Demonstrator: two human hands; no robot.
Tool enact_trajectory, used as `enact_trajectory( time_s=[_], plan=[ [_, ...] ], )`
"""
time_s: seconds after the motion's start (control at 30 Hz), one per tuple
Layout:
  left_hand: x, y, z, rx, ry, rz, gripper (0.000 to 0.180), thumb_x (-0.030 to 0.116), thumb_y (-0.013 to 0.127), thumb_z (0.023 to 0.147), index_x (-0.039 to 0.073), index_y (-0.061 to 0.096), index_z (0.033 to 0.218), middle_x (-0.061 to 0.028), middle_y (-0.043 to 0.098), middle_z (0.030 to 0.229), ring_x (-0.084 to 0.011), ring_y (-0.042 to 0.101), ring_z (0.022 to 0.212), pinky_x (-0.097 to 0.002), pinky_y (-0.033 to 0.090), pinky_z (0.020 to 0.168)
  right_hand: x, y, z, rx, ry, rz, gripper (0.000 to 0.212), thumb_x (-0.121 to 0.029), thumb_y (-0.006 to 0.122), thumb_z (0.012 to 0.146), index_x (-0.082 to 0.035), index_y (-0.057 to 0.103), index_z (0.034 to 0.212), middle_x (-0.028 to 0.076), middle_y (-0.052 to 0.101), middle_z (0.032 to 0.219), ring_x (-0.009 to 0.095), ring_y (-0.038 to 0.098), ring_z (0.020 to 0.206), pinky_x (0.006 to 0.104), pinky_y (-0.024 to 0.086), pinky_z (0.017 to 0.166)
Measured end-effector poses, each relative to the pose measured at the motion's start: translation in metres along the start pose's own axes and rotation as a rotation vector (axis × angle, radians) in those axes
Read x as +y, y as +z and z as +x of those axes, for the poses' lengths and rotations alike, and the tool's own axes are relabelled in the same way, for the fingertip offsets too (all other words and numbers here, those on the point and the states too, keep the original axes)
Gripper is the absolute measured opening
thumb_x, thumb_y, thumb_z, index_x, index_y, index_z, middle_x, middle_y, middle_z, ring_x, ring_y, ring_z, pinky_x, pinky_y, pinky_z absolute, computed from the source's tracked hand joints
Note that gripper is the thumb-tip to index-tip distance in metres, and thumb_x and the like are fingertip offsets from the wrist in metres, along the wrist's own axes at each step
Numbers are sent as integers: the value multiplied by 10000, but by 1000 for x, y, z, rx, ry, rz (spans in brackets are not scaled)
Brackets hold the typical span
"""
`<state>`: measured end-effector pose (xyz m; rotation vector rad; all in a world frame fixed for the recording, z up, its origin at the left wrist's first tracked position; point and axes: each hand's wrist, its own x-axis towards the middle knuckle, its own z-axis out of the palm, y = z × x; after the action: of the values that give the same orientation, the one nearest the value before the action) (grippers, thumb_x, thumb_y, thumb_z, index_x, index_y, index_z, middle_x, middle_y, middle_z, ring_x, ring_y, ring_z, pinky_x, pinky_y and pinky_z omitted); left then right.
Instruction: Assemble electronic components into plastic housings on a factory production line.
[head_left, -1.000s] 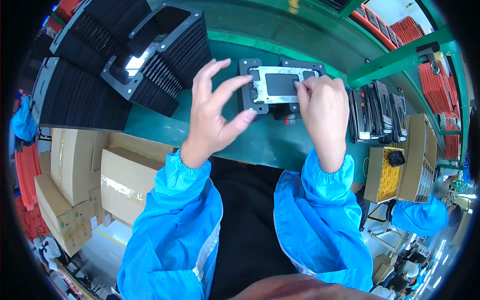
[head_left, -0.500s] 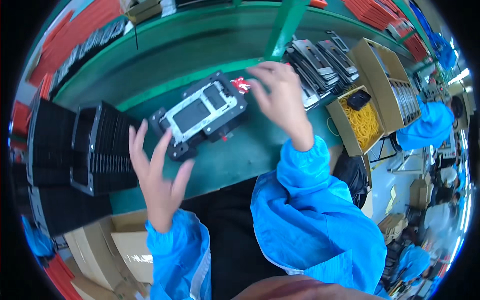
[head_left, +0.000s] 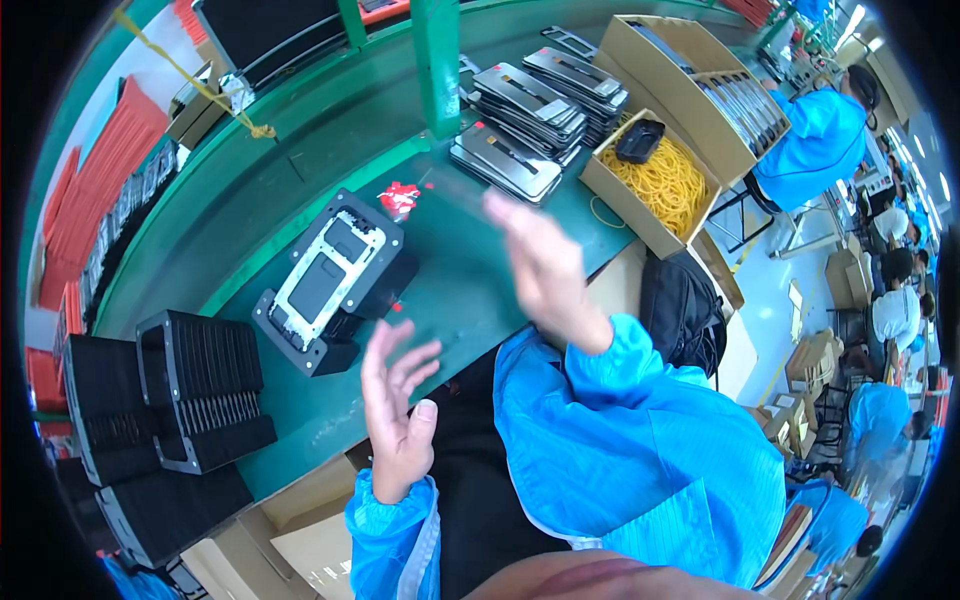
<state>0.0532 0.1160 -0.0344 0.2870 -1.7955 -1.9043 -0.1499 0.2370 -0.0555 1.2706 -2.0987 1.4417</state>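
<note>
Green desk (head_left: 455, 295), bowed by the lens, with red scraps (head_left: 400, 198) near the back edge and a blue-clad co-worker (head_left: 815, 148) beyond the right end. Left of the middle, between back and near edges, a black fixture (head_left: 385, 280) with a pale frame (head_left: 337, 257) on top, long axis slanting from the near left toward the back edge. Ahead and leftward from the left hand (head_left: 398, 425), the nearer one; well to the left of the right hand (head_left: 550, 275). Left grip empty, fingers and thumb apart, over the near edge; right grip blurred, impossible to tell whether parted or together, closest to stacked panels (head_left: 505, 160) by the back edge. At the right end, an open box (head_left: 625, 203) of yellow bands (head_left: 665, 195), black tray (head_left: 640, 141) on top; just behind, a taller carton (head_left: 640, 72) holding upright slats (head_left: 742, 108).
</note>
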Motion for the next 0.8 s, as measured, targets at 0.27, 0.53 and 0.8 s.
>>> enact_trajectory(
  time_s=[0.27,0.53,0.8],
  plan=[
    [-35,-17,-16,54,160,145,845,243,729,904,15,275,1580,-232,382,1498,-383,511,1316,-444,478,1049,-73,33,-16,-415,14,835,368,-133,605,1011,22,594,1344,174,595,1377,307,593,1258,419,459,1077],
    [-38,-33,-24,-61,310,692,856,129,765,839,1,334,1568,-239,426,1421,-359,546,1161,-403,517,925,-69,47,-15,-433,541,1249,192,-203,575,1051,-23,552,1115,49,556,1136,131,563,1033,298,467,928],
    [-35,-45,-23,-133,19,107,801,321,704,935,-2,317,1559,-246,442,1438,-315,572,1138,-382,569,812,-23,52,30,-411,299,1254,209,-257,503,1083,-65,504,1000,69,542,1025,156,536,860,296,466,751]
  ],
)
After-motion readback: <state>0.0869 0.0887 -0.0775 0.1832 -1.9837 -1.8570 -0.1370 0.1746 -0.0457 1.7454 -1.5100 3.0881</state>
